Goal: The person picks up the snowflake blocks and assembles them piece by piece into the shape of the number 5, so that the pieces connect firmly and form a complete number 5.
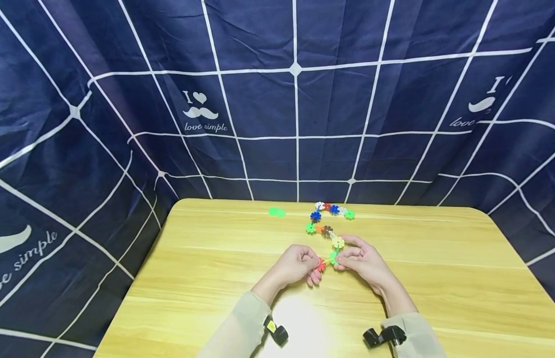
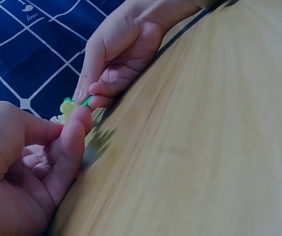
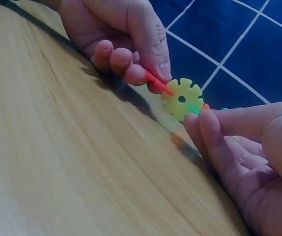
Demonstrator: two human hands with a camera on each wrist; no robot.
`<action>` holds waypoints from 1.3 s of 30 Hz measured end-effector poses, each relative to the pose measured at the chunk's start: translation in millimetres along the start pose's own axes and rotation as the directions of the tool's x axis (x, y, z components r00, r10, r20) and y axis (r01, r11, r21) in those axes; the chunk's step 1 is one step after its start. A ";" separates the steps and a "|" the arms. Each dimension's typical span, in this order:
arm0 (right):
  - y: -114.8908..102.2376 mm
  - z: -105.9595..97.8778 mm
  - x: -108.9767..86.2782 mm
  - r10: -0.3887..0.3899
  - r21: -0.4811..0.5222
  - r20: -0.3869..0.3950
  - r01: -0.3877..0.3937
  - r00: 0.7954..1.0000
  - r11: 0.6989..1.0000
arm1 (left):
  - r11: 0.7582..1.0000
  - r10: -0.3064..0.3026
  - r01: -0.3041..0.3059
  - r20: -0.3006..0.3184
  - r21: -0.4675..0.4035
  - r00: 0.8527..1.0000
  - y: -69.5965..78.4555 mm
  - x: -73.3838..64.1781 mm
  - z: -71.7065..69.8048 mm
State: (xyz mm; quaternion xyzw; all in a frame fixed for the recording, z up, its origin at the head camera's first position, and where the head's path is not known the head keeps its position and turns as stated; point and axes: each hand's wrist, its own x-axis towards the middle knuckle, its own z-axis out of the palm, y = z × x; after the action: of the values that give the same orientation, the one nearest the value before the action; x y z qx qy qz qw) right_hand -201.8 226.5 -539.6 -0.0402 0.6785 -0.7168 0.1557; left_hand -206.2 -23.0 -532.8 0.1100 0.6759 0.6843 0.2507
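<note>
My left hand (image 1: 298, 266) pinches a red notched plastic disc (image 3: 159, 82) between thumb and fingers. That disc touches the edge of a yellow disc (image 3: 182, 99), which stands between both hands. On its other side, my right hand (image 1: 362, 261) pinches a green disc (image 1: 333, 257) joined to the yellow one. From there a chain of interlocked snowflake discs runs away over the table: a pale yellow disc (image 1: 338, 242), a brown one (image 1: 327, 230), a green one (image 1: 310, 227), blue ones, and a light green disc (image 1: 350, 214) at the far end.
Loose green discs (image 1: 277, 212) lie near the back edge of the wooden table (image 1: 205, 248), left of the chain. A dark blue curtain (image 1: 259, 164) with white lines hangs behind the table and along its sides. Each sleeve carries a black wrist camera (image 1: 384, 336).
</note>
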 end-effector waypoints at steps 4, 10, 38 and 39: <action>-1.0 2.3 0.3 -0.017 -0.002 -0.004 0.017 1.000 1.000 | 1.000 -0.018 0.019 0.024 -0.011 1.000 -0.9 0.6 0.2; -3.7 0.9 -1.3 -0.050 -0.045 0.012 0.050 0.999 0.998 | 1.000 -0.027 0.027 0.057 0.003 0.998 -1.0 0.1 0.9; -22.5 -2.2 -11.4 0.161 -0.179 -0.171 -0.191 0.972 0.965 | 0.801 0.248 0.128 -0.519 0.584 0.818 36.8 24.3 -97.7; -22.3 -1.9 -11.6 0.175 -0.139 -0.153 -0.196 0.973 0.971 | 0.784 0.268 0.138 -0.531 0.605 0.804 38.3 28.2 -102.2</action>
State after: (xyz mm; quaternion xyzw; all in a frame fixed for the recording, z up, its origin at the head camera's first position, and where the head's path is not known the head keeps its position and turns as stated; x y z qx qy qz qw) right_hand -195.0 232.2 -516.0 0.0619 0.7417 -0.6457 0.1708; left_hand -287.6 -96.5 -506.9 -0.0081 0.9002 0.4329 -0.0473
